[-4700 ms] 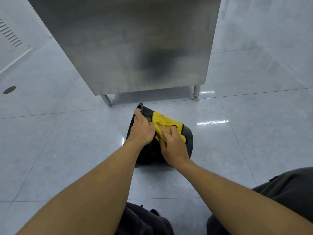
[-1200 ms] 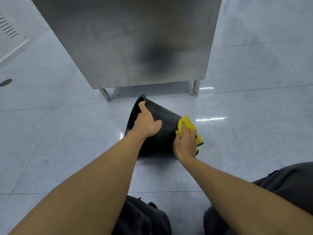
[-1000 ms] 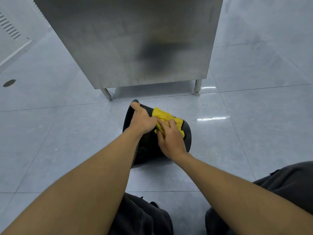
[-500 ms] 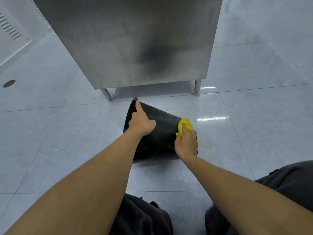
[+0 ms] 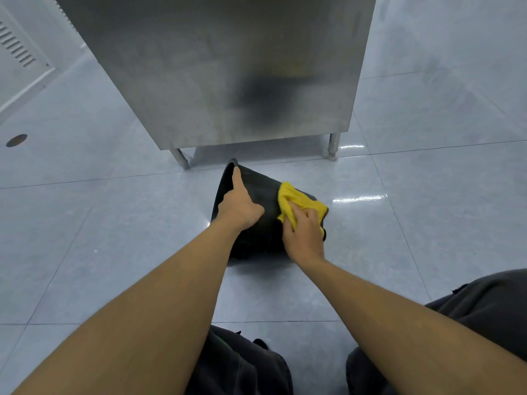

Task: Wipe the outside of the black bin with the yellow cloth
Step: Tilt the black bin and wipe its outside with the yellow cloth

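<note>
The black bin [image 5: 263, 192] lies on its side on the grey tiled floor, its open rim to the left and its narrower base to the right. My left hand [image 5: 239, 205] grips it near the rim, index finger stretched along the rim edge. My right hand [image 5: 303, 233] presses the yellow cloth [image 5: 296, 199] against the bin's outer wall near the base. The cloth spreads above and right of my fingers. The bin's underside and mouth are hidden.
A stainless steel cabinet [image 5: 228, 69] on short legs [image 5: 332, 146] stands just behind the bin. A round floor drain [image 5: 16, 140] lies far left, a wall vent [image 5: 17, 47] at top left. My dark-trousered knees [image 5: 484, 306] frame the bottom.
Over the last second my right hand swept the cloth back and forth along the bin's wall; it has now slid up from the base end. My left hand kept its hold near the rim.
</note>
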Motion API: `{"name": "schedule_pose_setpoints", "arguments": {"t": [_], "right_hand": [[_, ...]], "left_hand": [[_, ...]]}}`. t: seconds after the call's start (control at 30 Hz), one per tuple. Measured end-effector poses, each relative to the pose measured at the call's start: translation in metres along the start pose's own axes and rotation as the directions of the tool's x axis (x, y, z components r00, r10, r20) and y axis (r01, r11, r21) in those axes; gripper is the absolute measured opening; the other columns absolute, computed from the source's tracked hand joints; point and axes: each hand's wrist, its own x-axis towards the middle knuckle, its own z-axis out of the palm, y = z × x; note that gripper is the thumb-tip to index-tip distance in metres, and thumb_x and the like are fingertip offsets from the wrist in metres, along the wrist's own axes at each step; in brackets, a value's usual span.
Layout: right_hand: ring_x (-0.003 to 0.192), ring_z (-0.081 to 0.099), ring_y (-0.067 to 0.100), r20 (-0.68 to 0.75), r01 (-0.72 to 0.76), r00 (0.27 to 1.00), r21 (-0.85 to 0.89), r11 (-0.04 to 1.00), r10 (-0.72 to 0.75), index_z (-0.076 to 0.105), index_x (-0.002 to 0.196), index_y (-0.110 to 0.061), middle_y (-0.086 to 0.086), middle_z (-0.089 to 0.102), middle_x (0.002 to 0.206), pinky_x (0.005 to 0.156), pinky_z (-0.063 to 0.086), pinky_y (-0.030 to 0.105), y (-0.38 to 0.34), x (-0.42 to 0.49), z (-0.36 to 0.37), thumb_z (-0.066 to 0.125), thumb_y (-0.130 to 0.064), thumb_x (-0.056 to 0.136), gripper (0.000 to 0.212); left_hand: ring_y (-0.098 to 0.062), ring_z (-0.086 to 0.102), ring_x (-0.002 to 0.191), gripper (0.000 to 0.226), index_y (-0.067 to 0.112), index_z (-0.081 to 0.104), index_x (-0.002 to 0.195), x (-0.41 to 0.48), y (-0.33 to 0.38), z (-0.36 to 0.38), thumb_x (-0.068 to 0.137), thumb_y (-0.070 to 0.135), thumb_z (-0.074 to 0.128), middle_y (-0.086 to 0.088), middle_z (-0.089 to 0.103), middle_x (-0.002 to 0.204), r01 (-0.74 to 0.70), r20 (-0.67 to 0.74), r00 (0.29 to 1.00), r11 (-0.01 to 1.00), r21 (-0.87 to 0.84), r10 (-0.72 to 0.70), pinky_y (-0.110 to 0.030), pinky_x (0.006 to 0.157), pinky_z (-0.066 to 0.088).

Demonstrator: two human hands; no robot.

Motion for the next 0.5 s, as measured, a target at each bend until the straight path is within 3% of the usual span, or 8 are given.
{"name": "schedule_pose_setpoints", "arguments": {"t": [0.1,0.17,0.3,0.4,0.5], "right_hand": [[0.095,0.056,0.033,-0.012,-0.24,0.971,-0.001,0.971,0.24,0.043,0.145,-0.03,0.013,0.044,0.126,0.083,0.044,0.036,0.014,0.002,-0.005,0.046,-0.03,0.1,0.045],[0.095,0.055,0.032,-0.02,-0.266,0.964,-0.012,0.964,0.266,0.044,0.144,-0.026,0.013,0.044,0.125,0.079,0.042,0.034,0.014,0.002,-0.008,0.045,-0.027,0.101,0.044],[0.097,0.055,0.029,-0.049,0.009,0.999,-0.025,1.0,-0.01,0.051,0.139,-0.02,0.011,0.047,0.122,0.075,0.043,0.031,-0.002,-0.004,-0.006,0.05,-0.024,0.097,0.041],[0.093,0.054,0.021,0.019,0.263,0.965,0.016,0.965,-0.263,0.056,0.137,-0.022,0.005,0.052,0.114,0.071,0.045,0.031,-0.017,-0.004,-0.004,0.058,-0.023,0.092,0.044],[0.094,0.053,0.019,0.029,0.294,0.955,0.047,0.955,-0.295,0.056,0.136,-0.025,0.003,0.051,0.114,0.075,0.047,0.029,-0.024,-0.001,-0.003,0.058,-0.023,0.093,0.044]], "left_hand": [[-0.03,0.069,0.081,0.114,0.035,-0.016,0.156,-0.001,0.0,0.003,0.082,0.01,0.066,-0.012,0.063,0.088,0.02,0.036,0.999,0.993,-0.115,-0.015,-0.046,0.077,0.061],[-0.03,0.069,0.082,0.112,0.035,-0.015,0.156,-0.001,0.002,0.006,0.083,0.009,0.066,-0.007,0.06,0.086,0.014,0.038,0.999,0.986,-0.168,-0.008,-0.045,0.077,0.061],[-0.028,0.065,0.083,0.106,0.031,-0.009,0.157,0.001,0.005,0.005,0.083,0.016,0.066,-0.004,0.057,0.088,0.002,-0.001,1.0,0.986,-0.169,-0.002,-0.042,0.077,0.058],[-0.024,0.059,0.083,0.092,0.017,0.006,0.151,0.002,0.003,0.003,0.081,0.018,0.067,-0.007,0.056,0.098,0.007,-0.052,0.999,0.986,-0.169,-0.016,-0.038,0.076,0.053],[-0.033,0.061,0.098,0.073,0.009,0.018,0.131,0.002,0.003,0.005,0.078,0.016,0.068,-0.017,0.053,0.119,0.016,-0.08,0.996,0.983,-0.185,-0.032,-0.044,0.082,0.057]]}}
